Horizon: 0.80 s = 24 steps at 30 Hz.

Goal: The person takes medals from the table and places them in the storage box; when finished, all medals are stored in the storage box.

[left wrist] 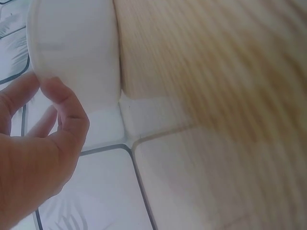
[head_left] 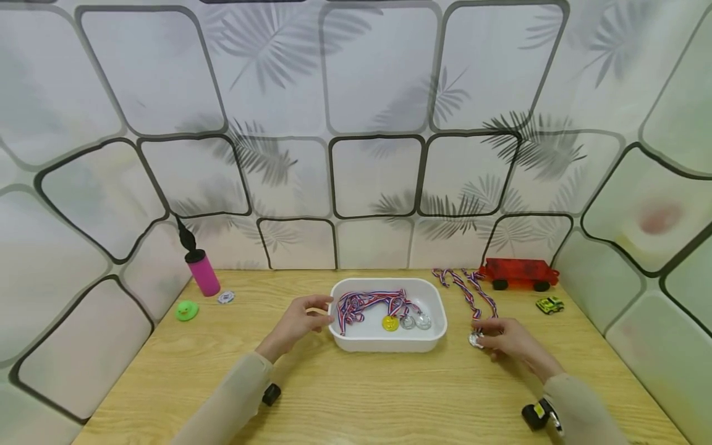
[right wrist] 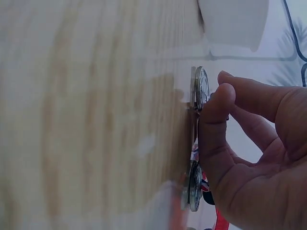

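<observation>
A white plastic bin (head_left: 386,345) stands mid-table. Inside it lie a gold medal (head_left: 390,323) and two silver medals (head_left: 423,321), their striped ribbons (head_left: 361,301) bunched to the left. At the bin's left wall is my left hand (head_left: 302,321), fingers loosely bent; in the left wrist view its thumb and index fingertips are against or very near the rim. My right hand (head_left: 508,340) hovers low over a silver medal (right wrist: 202,88) flat on the table, thumb tip by its edge. A second silver medal (right wrist: 195,186) lies beside it. Their ribbons (head_left: 466,293) stretch toward the back.
At the back right are a red toy wagon (head_left: 518,273) and a green toy car (head_left: 549,305). A pink cylinder with a black top (head_left: 204,274), a poker chip (head_left: 226,297) and a green rubber duck (head_left: 186,310) stand at the left. Patterned curtain walls (head_left: 372,179) enclose the table.
</observation>
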### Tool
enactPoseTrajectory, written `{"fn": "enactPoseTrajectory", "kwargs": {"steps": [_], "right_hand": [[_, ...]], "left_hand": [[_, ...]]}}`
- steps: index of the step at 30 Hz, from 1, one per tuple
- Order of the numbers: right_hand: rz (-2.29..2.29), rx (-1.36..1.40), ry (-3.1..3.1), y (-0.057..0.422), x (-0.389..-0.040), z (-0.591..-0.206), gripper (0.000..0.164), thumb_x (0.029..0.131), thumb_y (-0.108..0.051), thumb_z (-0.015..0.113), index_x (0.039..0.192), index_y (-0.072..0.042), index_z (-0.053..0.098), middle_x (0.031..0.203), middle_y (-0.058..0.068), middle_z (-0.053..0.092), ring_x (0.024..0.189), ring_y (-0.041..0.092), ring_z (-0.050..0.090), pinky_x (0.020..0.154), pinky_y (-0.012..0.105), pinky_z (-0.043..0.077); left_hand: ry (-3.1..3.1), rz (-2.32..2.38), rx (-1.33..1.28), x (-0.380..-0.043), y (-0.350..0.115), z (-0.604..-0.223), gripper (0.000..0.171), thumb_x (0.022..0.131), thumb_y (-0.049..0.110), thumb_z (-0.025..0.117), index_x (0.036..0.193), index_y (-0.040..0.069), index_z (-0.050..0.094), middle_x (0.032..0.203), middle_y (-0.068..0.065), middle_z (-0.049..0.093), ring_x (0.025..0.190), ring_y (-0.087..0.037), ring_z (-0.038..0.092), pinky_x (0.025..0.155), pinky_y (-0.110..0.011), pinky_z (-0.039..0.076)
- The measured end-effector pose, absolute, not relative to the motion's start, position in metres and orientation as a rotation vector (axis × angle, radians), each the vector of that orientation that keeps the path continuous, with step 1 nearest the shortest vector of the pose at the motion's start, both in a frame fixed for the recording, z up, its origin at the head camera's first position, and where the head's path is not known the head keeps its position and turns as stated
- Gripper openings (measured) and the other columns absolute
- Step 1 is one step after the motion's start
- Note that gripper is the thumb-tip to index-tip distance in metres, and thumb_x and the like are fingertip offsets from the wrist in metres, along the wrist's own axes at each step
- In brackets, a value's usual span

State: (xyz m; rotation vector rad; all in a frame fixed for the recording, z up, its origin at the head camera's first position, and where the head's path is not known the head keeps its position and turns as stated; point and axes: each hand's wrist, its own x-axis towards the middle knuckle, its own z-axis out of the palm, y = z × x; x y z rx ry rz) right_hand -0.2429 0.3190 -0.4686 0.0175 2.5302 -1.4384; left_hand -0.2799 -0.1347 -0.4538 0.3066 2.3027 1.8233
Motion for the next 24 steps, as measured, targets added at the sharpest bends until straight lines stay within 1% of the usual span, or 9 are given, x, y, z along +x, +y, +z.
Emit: {"fn": "enactPoseTrajectory", "kwargs": {"steps": [4,6,8,11,13,16,18,21,24], "right_hand": [[-1.368,-0.019,2.580,0.317,-0.246,-0.470,0.048,0.084,-0.006,0.074,0.129,0.005,0.059,0.117,0.022,0.061,0.065,0.017,0.055,0.053,0.027,0.051],[-1.290,-0.037,2.635,0.317,-0.249,-0.470,0.049,0.081,-0.006,0.077,0.126,0.003,0.062,0.118,0.022,0.062,0.075,0.018,0.057,0.060,0.026,0.050],[-1.212,-0.074,2.686,0.316,-0.251,-0.469,0.048,0.078,-0.006,0.078,0.123,0.002,0.065,0.120,0.023,0.063,0.089,0.024,0.059,0.071,0.028,0.050],[-1.122,-0.122,2.743,0.315,-0.253,-0.468,0.046,0.074,-0.004,0.080,0.118,0.002,0.068,0.123,0.024,0.063,0.108,0.029,0.055,0.086,0.032,0.046],[-1.098,-0.140,2.756,0.314,-0.255,-0.466,0.044,0.073,-0.003,0.081,0.115,0.003,0.069,0.118,0.023,0.064,0.106,0.029,0.055,0.086,0.032,0.045],[-1.088,-0.162,2.761,0.311,-0.255,-0.464,0.041,0.071,-0.002,0.081,0.111,0.003,0.070,0.104,0.017,0.065,0.092,0.023,0.052,0.077,0.029,0.044],[-1.090,-0.172,2.761,0.310,-0.255,-0.463,0.038,0.073,-0.001,0.080,0.109,0.002,0.070,0.096,0.012,0.064,0.087,0.020,0.050,0.072,0.027,0.043],[-1.111,-0.201,2.755,0.309,-0.254,-0.464,0.031,0.079,-0.002,0.075,0.109,0.002,0.070,0.089,0.008,0.061,0.083,0.018,0.048,0.067,0.025,0.042],[-1.202,-0.194,2.708,0.309,-0.255,-0.464,0.028,0.088,-0.006,0.068,0.115,0.002,0.068,0.087,0.007,0.061,0.076,0.016,0.050,0.059,0.024,0.043]], "left_hand": [[2.303,1.818,0.300,-0.280,-0.134,-0.453,0.050,0.087,0.001,0.069,0.134,-0.007,0.054,0.116,-0.024,0.057,0.079,-0.011,0.059,0.067,-0.029,0.052],[2.305,1.812,0.294,-0.280,-0.134,-0.452,0.050,0.087,0.001,0.070,0.134,-0.006,0.054,0.116,-0.023,0.058,0.079,-0.011,0.059,0.067,-0.029,0.053],[2.306,1.805,0.293,-0.280,-0.134,-0.452,0.050,0.087,0.002,0.070,0.134,-0.006,0.055,0.115,-0.022,0.058,0.079,-0.011,0.059,0.068,-0.029,0.053],[2.307,1.806,0.301,-0.280,-0.135,-0.451,0.050,0.087,0.002,0.070,0.133,-0.006,0.055,0.115,-0.022,0.057,0.080,-0.012,0.059,0.068,-0.029,0.053],[2.304,1.811,0.307,-0.279,-0.135,-0.450,0.050,0.087,0.002,0.070,0.134,-0.006,0.054,0.116,-0.023,0.057,0.079,-0.011,0.059,0.067,-0.028,0.053],[2.297,1.817,0.317,-0.279,-0.135,-0.450,0.051,0.087,0.002,0.070,0.134,-0.007,0.054,0.116,-0.023,0.056,0.079,-0.011,0.059,0.066,-0.027,0.053],[2.297,1.815,0.320,-0.279,-0.135,-0.450,0.051,0.087,0.002,0.070,0.134,-0.007,0.054,0.116,-0.024,0.056,0.079,-0.011,0.059,0.066,-0.027,0.053],[2.296,1.814,0.321,-0.279,-0.135,-0.451,0.050,0.086,0.002,0.070,0.134,-0.006,0.054,0.117,-0.024,0.056,0.079,-0.011,0.059,0.066,-0.027,0.053],[2.290,1.822,0.320,-0.279,-0.135,-0.452,0.050,0.086,0.001,0.070,0.133,-0.006,0.055,0.117,-0.025,0.056,0.079,-0.011,0.059,0.066,-0.027,0.053]]}}
